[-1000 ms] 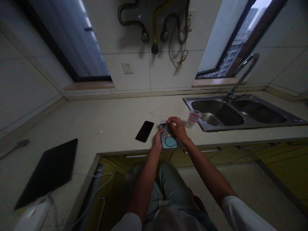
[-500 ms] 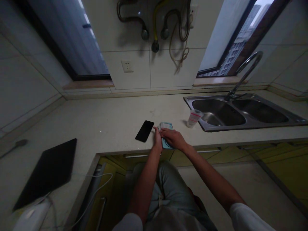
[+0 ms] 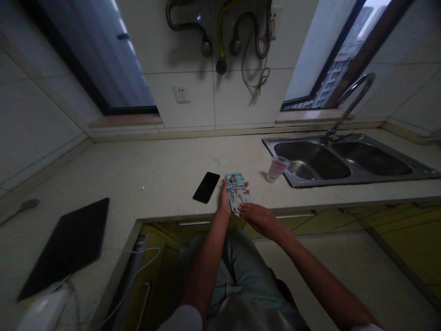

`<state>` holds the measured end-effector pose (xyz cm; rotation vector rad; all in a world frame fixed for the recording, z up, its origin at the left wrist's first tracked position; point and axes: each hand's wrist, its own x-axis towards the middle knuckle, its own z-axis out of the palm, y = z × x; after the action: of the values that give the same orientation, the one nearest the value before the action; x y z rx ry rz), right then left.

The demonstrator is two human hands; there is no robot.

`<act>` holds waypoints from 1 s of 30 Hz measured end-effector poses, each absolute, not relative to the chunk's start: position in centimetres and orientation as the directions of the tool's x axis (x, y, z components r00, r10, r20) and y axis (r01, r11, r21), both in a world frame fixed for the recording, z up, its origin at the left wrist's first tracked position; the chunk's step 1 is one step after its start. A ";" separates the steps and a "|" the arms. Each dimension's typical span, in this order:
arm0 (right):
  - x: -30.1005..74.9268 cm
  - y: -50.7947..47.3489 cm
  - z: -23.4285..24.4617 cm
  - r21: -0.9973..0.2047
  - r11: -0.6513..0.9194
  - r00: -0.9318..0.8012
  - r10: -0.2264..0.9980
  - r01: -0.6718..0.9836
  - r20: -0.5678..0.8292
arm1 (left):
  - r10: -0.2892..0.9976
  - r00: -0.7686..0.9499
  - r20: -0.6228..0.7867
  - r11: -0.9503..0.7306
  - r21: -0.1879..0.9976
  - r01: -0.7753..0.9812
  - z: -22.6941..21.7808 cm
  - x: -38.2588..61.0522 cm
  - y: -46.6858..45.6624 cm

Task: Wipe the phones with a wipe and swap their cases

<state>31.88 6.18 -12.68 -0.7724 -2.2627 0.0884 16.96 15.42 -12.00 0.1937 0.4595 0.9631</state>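
Pale stone counter [image 3: 138,158]: black glass smartphone [image 3: 206,187] lay just beside a light-blue printed phone case [image 3: 235,189]. Left grip [image 3: 224,200] clasped the case's edge; right grip [image 3: 260,219] stayed open, near it. Risk: a slipping hold could drop the case onto the phone.

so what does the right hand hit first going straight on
The right hand would likely meet the blue printed phone case first, held in the left hand, though depth is unclear.

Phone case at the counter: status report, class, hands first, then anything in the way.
Left hand holding phone case. Right hand open, at its lower end. Black phone and plastic cup nearby, not touching.
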 end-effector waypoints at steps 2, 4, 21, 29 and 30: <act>32.8 6.4 -13.0 -0.308 0.758 -0.478 0.617 0.575 0.625 | 0.809 0.515 -0.284 0.588 0.350 -0.730 -11.9 17.2 15.6; 33.3 6.7 -13.3 -0.328 0.684 -0.406 0.679 0.652 0.611 | 0.788 0.545 -0.286 0.615 0.342 -0.710 -11.9 17.4 15.8; 32.2 15.3 -13.8 -0.515 0.427 -0.176 0.868 0.743 0.465 | 0.808 0.500 -0.312 0.589 0.396 -0.704 -12.7 18.0 16.4; 28.2 15.4 -11.5 -0.400 0.463 -0.257 0.845 0.791 0.469 | 0.864 0.415 -0.284 0.501 0.414 -0.760 -14.0 18.4 16.6; 27.4 15.2 -11.4 -0.370 0.477 -0.286 0.838 0.797 0.466 | 0.883 0.374 -0.284 0.465 0.423 -0.777 -14.0 18.4 16.7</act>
<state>27.45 15.18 -11.40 -1.3464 -2.1143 0.0865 18.44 16.70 -14.03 0.2333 0.5114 1.0752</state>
